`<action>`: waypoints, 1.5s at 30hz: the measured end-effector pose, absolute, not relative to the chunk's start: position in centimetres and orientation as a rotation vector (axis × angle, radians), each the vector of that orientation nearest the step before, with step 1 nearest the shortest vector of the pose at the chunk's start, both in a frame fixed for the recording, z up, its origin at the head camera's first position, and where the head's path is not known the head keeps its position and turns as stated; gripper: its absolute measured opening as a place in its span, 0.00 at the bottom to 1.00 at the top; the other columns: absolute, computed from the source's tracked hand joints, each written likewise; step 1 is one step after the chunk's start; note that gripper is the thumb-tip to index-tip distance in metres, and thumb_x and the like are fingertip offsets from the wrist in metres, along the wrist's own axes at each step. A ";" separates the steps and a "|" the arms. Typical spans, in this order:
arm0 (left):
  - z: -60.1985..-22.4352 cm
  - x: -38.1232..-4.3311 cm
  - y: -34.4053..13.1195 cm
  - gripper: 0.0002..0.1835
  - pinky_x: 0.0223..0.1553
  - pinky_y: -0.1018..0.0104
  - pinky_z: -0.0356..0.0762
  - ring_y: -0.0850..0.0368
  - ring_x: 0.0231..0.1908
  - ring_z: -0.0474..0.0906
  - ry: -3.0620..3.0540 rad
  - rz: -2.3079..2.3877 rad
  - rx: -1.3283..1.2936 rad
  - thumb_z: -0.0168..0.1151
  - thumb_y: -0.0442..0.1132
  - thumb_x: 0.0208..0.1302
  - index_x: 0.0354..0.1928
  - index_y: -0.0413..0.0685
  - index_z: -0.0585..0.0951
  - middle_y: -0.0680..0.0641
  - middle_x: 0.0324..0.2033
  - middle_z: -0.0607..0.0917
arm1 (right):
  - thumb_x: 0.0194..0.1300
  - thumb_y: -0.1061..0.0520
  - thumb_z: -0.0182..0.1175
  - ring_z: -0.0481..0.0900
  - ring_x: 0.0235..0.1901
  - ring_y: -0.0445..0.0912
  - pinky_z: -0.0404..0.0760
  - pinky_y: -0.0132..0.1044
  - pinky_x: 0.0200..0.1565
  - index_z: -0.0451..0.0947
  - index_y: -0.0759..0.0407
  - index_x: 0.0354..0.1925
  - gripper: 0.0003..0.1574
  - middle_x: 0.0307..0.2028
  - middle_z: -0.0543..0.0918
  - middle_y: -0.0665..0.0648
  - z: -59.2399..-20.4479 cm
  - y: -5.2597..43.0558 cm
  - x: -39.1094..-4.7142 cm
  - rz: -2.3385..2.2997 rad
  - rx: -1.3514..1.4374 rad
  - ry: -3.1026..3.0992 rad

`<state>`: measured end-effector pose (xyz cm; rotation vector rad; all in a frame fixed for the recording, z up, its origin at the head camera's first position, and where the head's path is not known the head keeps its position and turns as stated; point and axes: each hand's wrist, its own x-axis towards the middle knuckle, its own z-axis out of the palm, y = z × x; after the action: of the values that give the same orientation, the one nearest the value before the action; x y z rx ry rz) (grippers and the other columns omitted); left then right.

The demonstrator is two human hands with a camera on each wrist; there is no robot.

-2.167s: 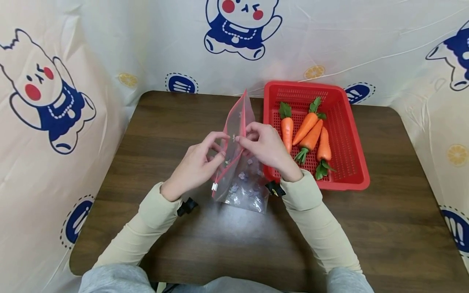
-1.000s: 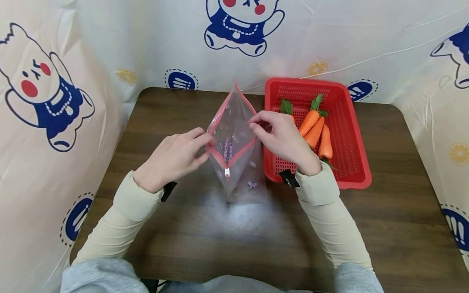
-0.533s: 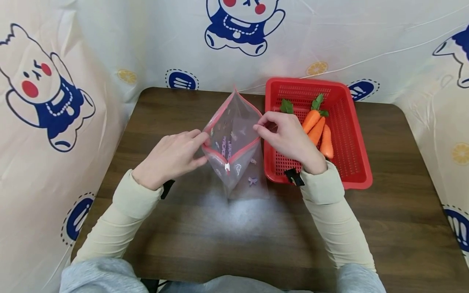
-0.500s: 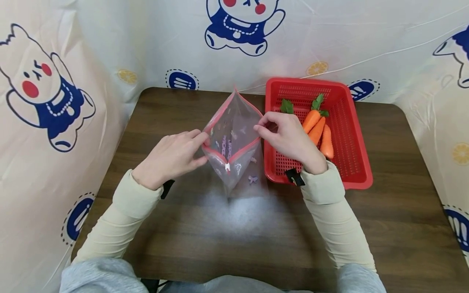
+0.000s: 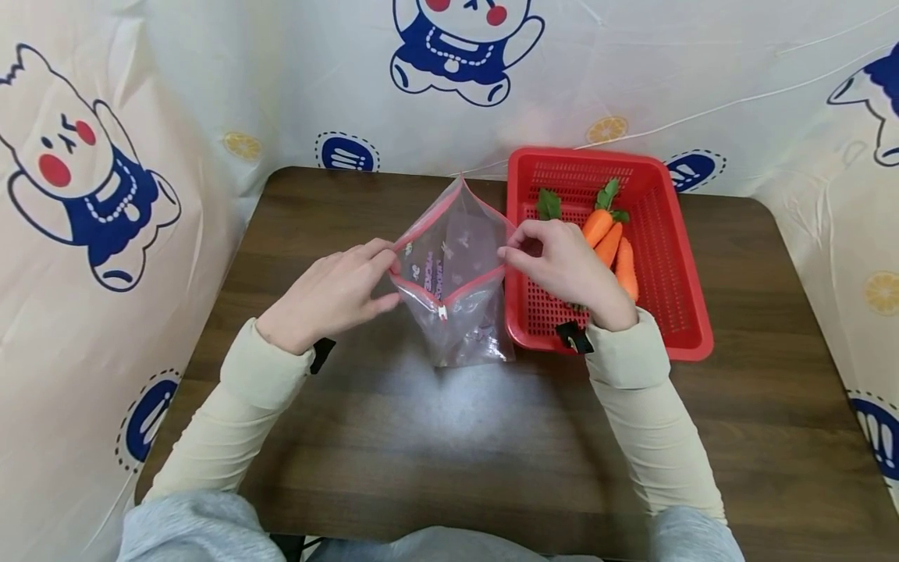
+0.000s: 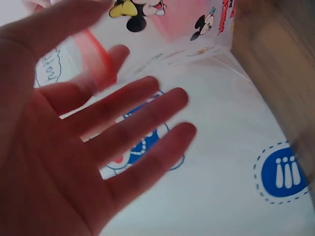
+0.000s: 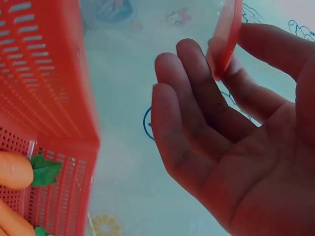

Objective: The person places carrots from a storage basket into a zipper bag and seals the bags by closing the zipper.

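Observation:
A clear zipper bag (image 5: 470, 328) with a pink-red rim and small cartoon prints stands over the table, its mouth spread wide toward the head camera. My left hand (image 5: 333, 293) holds the left side of the rim; in the left wrist view its index finger lies behind the red edge and the other fingers (image 6: 142, 120) extend loosely. At the opposite side, my right hand (image 5: 565, 261) pinches the rim between thumb and index finger, the other fingers (image 7: 172, 108) loosely bent. A white slider (image 5: 442, 312) sits at the near corner of the mouth.
A red plastic basket (image 5: 674, 289) with several carrots (image 5: 609, 246) stands right of the bag, partly under my right hand. The brown wooden table (image 5: 337, 453) ends at a printed white curtain (image 5: 281, 78) behind and at the sides.
My hands have moved apart, the right one farther right, spreading the bag's mouth from a narrow slit to a wide diamond. The bag's near bottom edge has moved farther from my body.

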<state>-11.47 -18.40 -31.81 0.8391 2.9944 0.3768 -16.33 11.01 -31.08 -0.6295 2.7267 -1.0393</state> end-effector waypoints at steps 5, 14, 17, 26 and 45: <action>-32.3 -12.0 -19.0 0.22 0.41 0.61 0.77 0.56 0.39 0.77 2.928 0.534 0.815 0.73 0.54 0.53 0.44 0.50 0.79 0.51 0.56 0.76 | 0.66 0.49 0.60 0.73 0.32 0.49 0.73 0.39 0.37 0.81 0.56 0.37 0.12 0.31 0.82 0.55 -31.3 11.6 -16.7 -0.974 -0.594 2.715; -32.6 -12.5 -18.5 0.22 0.41 0.59 0.78 0.53 0.38 0.78 3.002 0.472 0.957 0.72 0.56 0.52 0.38 0.46 0.81 0.46 0.49 0.81 | 0.65 0.50 0.61 0.75 0.36 0.50 0.76 0.43 0.40 0.82 0.57 0.43 0.13 0.37 0.83 0.57 -31.5 12.2 -16.9 -0.882 -0.532 2.680; -32.5 -12.6 -18.1 0.21 0.41 0.56 0.78 0.51 0.38 0.79 3.032 0.415 1.010 0.72 0.55 0.53 0.36 0.44 0.82 0.45 0.46 0.83 | 0.65 0.52 0.62 0.76 0.39 0.51 0.78 0.45 0.43 0.82 0.58 0.45 0.14 0.40 0.83 0.58 -31.6 12.3 -16.9 -0.861 -0.511 2.663; -32.8 -13.1 -17.8 0.16 0.35 0.60 0.78 0.55 0.31 0.77 3.035 0.456 1.010 0.70 0.52 0.56 0.36 0.46 0.83 0.49 0.41 0.83 | 0.66 0.51 0.60 0.76 0.39 0.51 0.77 0.45 0.42 0.82 0.59 0.45 0.15 0.41 0.83 0.58 -31.8 12.4 -17.2 -0.795 -0.524 2.664; -33.4 -14.0 -17.7 0.18 0.38 0.63 0.76 0.58 0.37 0.79 2.861 0.898 0.880 0.72 0.42 0.56 0.46 0.46 0.77 0.51 0.38 0.84 | 0.66 0.51 0.60 0.76 0.41 0.52 0.79 0.47 0.44 0.81 0.58 0.47 0.15 0.42 0.82 0.59 -31.6 12.9 -17.1 -0.858 -0.534 2.646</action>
<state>-14.03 -17.74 -33.40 0.8803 2.8614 0.8976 -17.14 12.91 -31.61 -0.5342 2.6458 -0.8580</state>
